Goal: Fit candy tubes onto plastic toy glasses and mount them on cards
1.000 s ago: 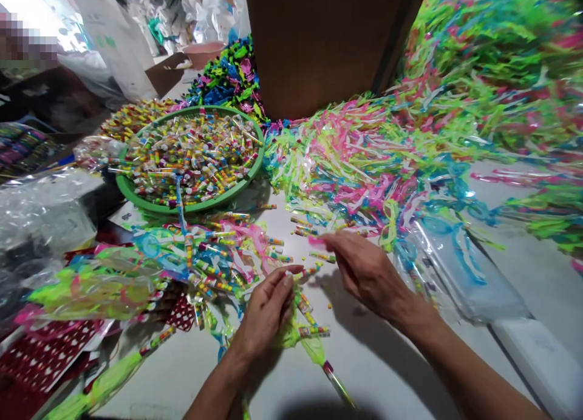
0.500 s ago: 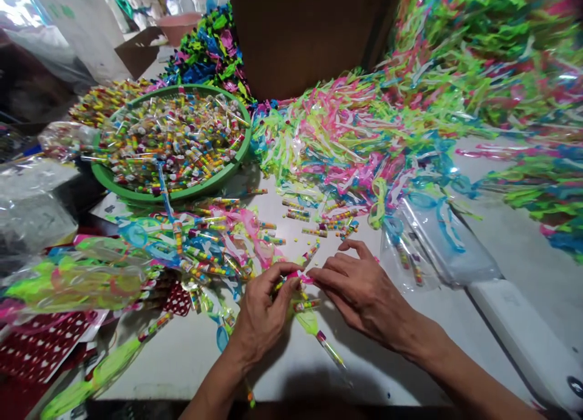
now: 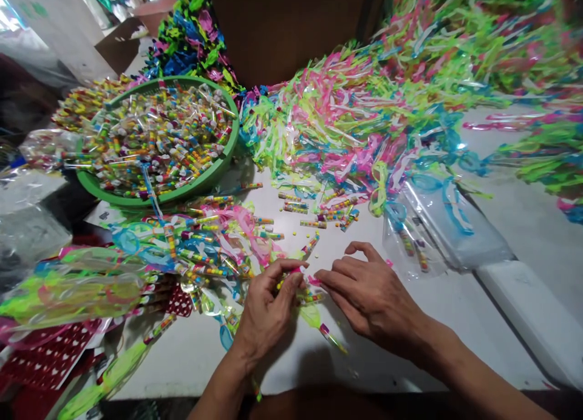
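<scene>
Both low over the plain white surface (image 3: 182,362), per head view: left hand (image 3: 266,304) curled, thumb and forefinger pinched on a small pink-and-yellow piece (image 3: 297,271), partly covered; right hand (image 3: 371,292) half open, forefingers extended to a tiny bright-pink scrap (image 3: 314,280), not possible to tell whether gripped. Step, as judged: fine fingertip work between the two small items. Judged needed next: steady left pinch, precise right fingertips, no knocking of loose yellow beads (image 3: 316,256) just beyond.

Containers: round green plastic basket (image 3: 218,172), heaped to the rim with clear slim tubes of multicoloured beads (image 3: 150,135); clear flat plastic bag (image 3: 394,250), holding a few similar tubes; tall brown cardboard box (image 3: 296,31), contents not visible. Beside the bag, touching: stack of clear plastic sleeves (image 3: 483,232).
</scene>
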The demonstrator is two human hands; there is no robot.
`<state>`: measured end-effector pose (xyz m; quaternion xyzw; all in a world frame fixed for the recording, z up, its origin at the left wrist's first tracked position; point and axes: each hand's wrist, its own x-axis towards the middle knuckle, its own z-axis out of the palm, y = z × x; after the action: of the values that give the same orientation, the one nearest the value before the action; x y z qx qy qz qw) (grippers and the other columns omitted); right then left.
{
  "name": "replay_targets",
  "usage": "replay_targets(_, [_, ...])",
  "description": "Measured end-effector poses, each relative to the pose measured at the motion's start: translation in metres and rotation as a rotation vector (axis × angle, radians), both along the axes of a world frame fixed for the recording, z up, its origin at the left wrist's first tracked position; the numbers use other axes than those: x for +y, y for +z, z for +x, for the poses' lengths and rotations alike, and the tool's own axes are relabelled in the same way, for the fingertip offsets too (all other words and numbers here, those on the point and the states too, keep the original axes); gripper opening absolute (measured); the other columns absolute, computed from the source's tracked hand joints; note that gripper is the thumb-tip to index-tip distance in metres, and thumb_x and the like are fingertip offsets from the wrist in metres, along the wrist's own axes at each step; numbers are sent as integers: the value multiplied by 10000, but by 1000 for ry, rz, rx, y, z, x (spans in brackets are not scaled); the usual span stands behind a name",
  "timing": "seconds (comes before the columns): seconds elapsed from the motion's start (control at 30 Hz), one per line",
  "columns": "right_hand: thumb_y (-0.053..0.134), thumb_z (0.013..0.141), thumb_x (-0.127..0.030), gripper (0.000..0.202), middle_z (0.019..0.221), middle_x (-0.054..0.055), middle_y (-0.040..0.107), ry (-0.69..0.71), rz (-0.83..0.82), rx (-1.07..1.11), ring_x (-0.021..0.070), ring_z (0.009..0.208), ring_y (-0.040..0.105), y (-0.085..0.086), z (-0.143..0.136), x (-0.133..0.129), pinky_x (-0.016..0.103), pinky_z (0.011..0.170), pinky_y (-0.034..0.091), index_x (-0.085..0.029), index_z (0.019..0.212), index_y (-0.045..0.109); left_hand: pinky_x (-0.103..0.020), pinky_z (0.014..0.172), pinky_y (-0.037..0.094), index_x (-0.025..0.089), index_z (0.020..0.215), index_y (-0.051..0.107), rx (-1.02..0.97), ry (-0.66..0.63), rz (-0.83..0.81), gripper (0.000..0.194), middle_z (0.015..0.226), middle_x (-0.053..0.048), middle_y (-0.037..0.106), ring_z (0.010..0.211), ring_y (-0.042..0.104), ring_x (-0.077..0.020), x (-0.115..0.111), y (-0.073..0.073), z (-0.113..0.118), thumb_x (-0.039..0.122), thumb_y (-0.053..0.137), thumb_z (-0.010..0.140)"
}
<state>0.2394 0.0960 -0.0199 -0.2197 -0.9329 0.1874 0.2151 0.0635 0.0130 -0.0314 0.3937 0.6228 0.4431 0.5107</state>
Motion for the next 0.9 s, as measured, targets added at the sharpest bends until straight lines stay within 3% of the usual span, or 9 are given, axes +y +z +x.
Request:
replay_targets(0.1, [401, 969, -162, 265, 642, 3, 554, -23, -15, 20, 158, 596, 508, 2, 2, -1, 407, 856, 335, -149, 908, 659, -187, 476, 339, 199, 1000, 610, -102, 41, -45, 257, 743, 12, 623, 525, 466, -68, 0, -6, 1, 430, 572, 894])
replay_targets(0.3, [389, 956, -147, 300, 622, 8, 546, -25, 28, -11, 164, 582, 489, 4, -2, -2, 422, 876, 329, -140, 858, 673, -209, 632, 431, 220, 1006, 653, 111, -60, 21, 199, 830, -13, 672, 722, 587, -121, 0, 0, -3, 359, 538, 921])
replay_targets(0.47, [385, 947, -129, 300, 623, 9, 548, -44, 62, -29, 167, 579, 485, 4, -4, -7, 425, 881, 329, -138, 884, 678, -223, 603, 430, 206, 1030, 654, 263, -119, 61, 209, 835, -24, 690, 688, 599, -133, -1, 4, -7, 329, 523, 924])
replay_targets(0.67, [381, 942, -133, 300, 616, 10, 550, -33, 82, -51, 169, 573, 481, 6, -3, -9, 419, 871, 336, -151, 850, 667, -246, 614, 444, 207, 1043, 648, 306, -147, 63, 242, 790, -25, 664, 718, 617, -161, -5, 0, -5, 356, 489, 937])
replay_targets(0.9, [379, 935, -131, 302, 614, 12, 551, -31, 88, -67, 172, 577, 477, 4, -3, -10, 410, 858, 332, -154, 857, 669, -266, 707, 467, 201, 1036, 646, 351, -171, 130, 200, 885, -39, 695, 791, 644, -172, -4, -1, -3, 282, 493, 935])
